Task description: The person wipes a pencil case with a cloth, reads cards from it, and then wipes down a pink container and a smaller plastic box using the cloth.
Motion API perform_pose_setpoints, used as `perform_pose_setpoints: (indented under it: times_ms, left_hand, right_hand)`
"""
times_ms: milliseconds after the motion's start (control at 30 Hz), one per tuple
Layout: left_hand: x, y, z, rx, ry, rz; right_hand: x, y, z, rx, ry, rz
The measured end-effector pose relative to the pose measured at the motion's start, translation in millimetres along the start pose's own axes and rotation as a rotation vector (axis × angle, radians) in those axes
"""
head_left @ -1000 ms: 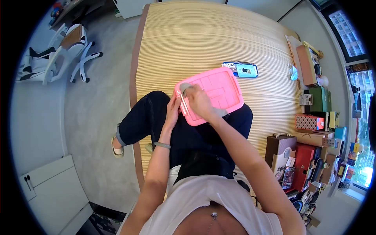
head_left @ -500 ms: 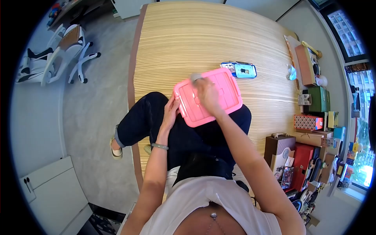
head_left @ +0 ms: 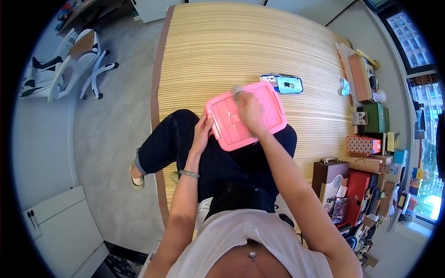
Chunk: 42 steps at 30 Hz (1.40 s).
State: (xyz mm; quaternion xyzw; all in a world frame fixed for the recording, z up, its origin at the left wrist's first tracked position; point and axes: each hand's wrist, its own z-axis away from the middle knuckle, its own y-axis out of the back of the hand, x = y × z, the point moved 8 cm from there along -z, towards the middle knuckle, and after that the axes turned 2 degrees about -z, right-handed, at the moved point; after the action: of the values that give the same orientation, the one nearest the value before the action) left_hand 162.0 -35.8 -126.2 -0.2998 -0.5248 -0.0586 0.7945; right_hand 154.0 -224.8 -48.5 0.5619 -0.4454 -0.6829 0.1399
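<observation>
A pink lidded storage box (head_left: 225,132) rests tilted across my lap. My left hand (head_left: 202,131) grips its left edge, thumb on the lid and the other fingers down the side. Over the lid, my right hand (head_left: 250,113) is closed on a grey cloth (head_left: 237,90). Part of the cloth sticks out past the fingertips and a bit shows near the wrist; the hand covers the rest. Just beyond the box's far right corner lies a blue tray (head_left: 281,83) with a light-blue case and small items on it.
I sit on a bed covered by a bamboo mat (head_left: 232,41). Boxes and bags, among them a green box (head_left: 378,117) and a red case (head_left: 358,185), line the right side. A white mask (head_left: 344,86) lies on the mat. An office chair (head_left: 74,65) stands on the floor at left.
My right hand and the cloth have shifted slightly right across the lid. My left hand and the box have hardly moved.
</observation>
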Motion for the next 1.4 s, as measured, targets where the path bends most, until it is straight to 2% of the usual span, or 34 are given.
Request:
perform_pose_setpoints:
  times_ms: [33,100,233,300,400,433,467,533,567,633,733,833,933,1067,1133,1200,1300,1400]
  left_hand:
    - [2,-2,1,-0.001,0.000,0.001]
    - [2,0,-2,0.002,-0.009,0.004]
    - [-5,1,-4,-0.014,-0.004,0.001]
    - [-6,4,-5,-0.002,-0.008,0.007]
    - [-11,8,-6,-0.017,0.009,-0.025]
    - [-8,6,-4,-0.009,0.001,-0.020]
    - [-4,4,-2,-0.001,-0.005,-0.013]
    - [-1,1,0,0.004,-0.004,-0.019]
    - [1,0,1,0.009,-0.006,-0.026]
    - [-7,5,-4,0.000,0.014,-0.039]
    - [-12,5,-5,-0.007,0.020,-0.037]
    - [-11,6,-4,-0.006,0.009,-0.018]
    - [-23,16,-4,0.000,0.014,-0.032]
    - [-11,6,-2,-0.012,-0.012,0.007]
    - [-6,3,-2,-0.005,-0.014,-0.012]
    - [-6,2,-1,0.006,-0.012,-0.032]
    - [-3,2,0,0.008,-0.027,-0.071]
    - [-2,2,2,0.018,-0.016,-0.138]
  right_hand:
    - [14,6,-6,-0.002,0.001,0.003]
    - [24,39,-13,0.282,0.033,0.092]
    - [3,6,-14,0.137,-0.040,0.190]
    - [-31,-23,0,0.069,0.197,0.154]
    - [-61,-34,18,0.055,0.275,0.099]
    - [-53,-33,12,-0.035,0.262,0.075]
    - [-43,-22,6,-0.035,0.261,0.075]
    - [-5,3,-8,0.030,0.059,0.111]
    - [4,10,-13,0.029,0.065,0.115]
    - [15,32,-17,0.187,0.013,0.135]
    - [-3,6,-16,0.073,-0.013,0.232]
    - [-49,-29,9,-0.003,0.204,-0.044]
    - [-81,-49,31,0.042,0.324,0.024]
    - [-58,-25,11,0.020,0.343,0.105]
    - [-16,-3,-8,0.070,0.143,0.235]
    - [18,25,-23,0.155,0.097,0.317]
    - [45,63,-37,0.154,-0.001,0.428]
    - [52,69,-25,0.111,-0.084,0.499]
